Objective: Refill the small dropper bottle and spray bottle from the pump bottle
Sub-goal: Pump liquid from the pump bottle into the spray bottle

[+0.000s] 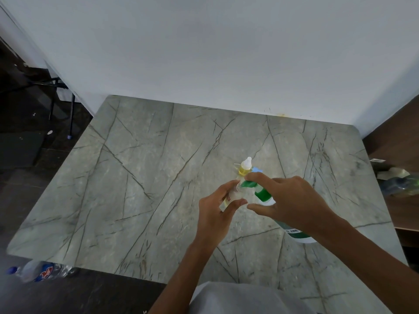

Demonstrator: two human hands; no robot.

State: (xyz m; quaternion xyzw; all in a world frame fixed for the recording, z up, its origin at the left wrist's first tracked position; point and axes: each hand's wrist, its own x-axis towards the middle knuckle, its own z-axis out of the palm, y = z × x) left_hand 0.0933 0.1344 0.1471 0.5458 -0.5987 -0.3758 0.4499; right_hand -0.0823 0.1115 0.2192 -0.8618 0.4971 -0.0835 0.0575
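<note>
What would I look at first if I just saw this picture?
Your eye goes to the two hands in the middle of the grey veined table. The left hand holds a small clear spray bottle, tilted with its top at the green pump head of the pump bottle, which the right hand touches. Just behind them stands a little dropper bottle with yellow liquid inside.

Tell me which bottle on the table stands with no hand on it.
The small dropper bottle with yellow liquid, upright beyond the hands. The left hand grips the clear spray bottle; the right hand presses the green pump bottle.
</note>
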